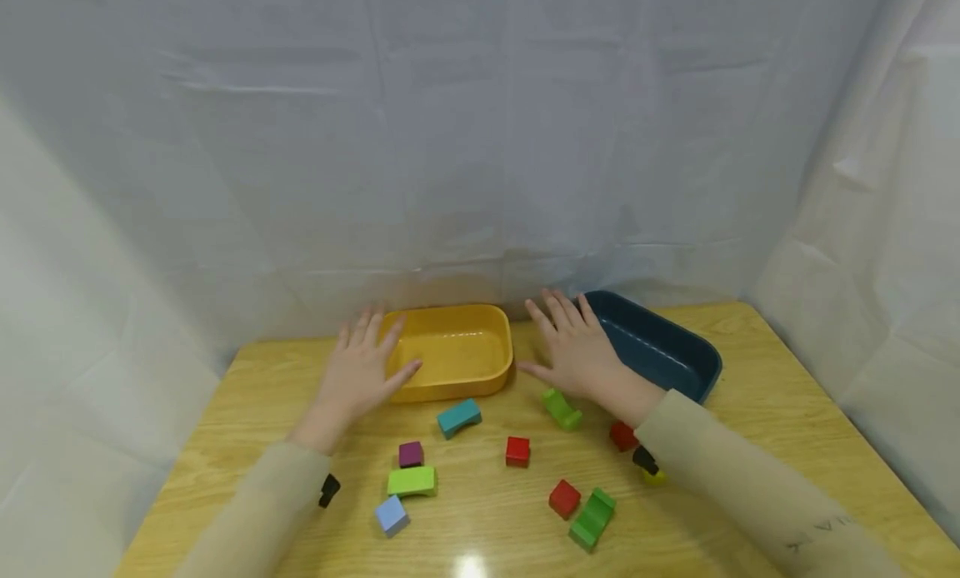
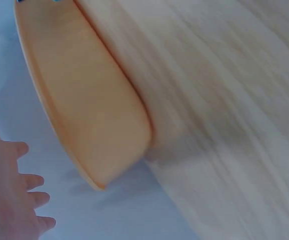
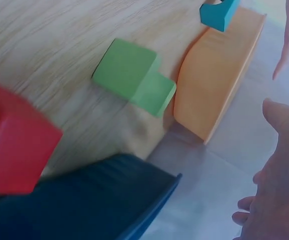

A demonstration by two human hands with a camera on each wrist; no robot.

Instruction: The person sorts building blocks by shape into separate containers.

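My left hand [image 1: 365, 363] hovers open, fingers spread, over the left end of an empty yellow tray [image 1: 491, 374]. My right hand [image 1: 573, 351] is also open and spread, between the yellow tray and a dark blue tray [image 1: 667, 345], covering the blue tray's near left rim. Neither hand holds anything. A green arch block [image 1: 562, 409] lies just below the right palm and shows in the right wrist view as the green block [image 3: 134, 75]. The left wrist view shows the yellow tray's side [image 2: 89, 110] and my fingers [image 2: 14, 200].
Loose blocks lie on the wooden table [image 1: 750, 411] in front: a teal block [image 1: 459, 417], purple cube [image 1: 410, 454], light green block [image 1: 412, 480], pale blue cube [image 1: 392, 515], red cubes [image 1: 517, 451] [image 1: 564, 498] [image 1: 621, 435] and a green block [image 1: 592, 518]. White cloth walls surround the table.
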